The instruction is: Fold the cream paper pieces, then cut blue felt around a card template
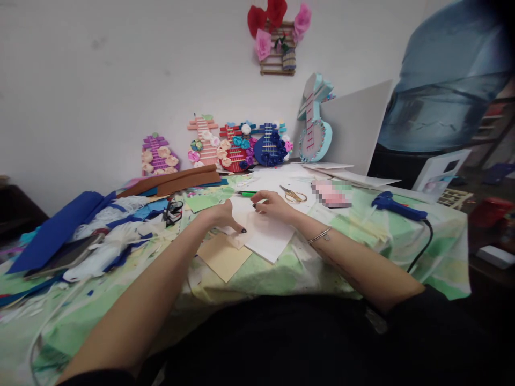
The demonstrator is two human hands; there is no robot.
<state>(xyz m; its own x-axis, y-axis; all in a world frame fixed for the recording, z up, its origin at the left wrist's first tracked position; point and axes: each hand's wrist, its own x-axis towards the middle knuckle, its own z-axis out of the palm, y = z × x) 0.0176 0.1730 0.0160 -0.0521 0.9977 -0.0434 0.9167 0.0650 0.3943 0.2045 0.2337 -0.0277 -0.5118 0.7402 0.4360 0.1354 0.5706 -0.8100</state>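
Observation:
My left hand (223, 215) rests over white paper (275, 244), its thumb stretched out and apart from the fingers. Close beside it, my right hand (273, 207) has its fingers curled with the tips close together above the same paper. Whatever may be between those fingertips is too small to make out. A cream sheet (225, 257) lies in front of my left hand, partly overlapping the white paper. Just beyond the hands is a green pen (247, 193). Scissors (294, 196) with gold handles lie behind my right hand, and a light green sheet (201, 202) is beyond my left.
At right are a pink blurred object (332, 194) and a blue glue gun (398, 206) with a black cord. Blue felt-like sheets (56, 230), black-handled scissors (174, 212) and brown strips (173, 181) crowd the left. Decorated lute-shaped crafts (269, 146) stand along the wall.

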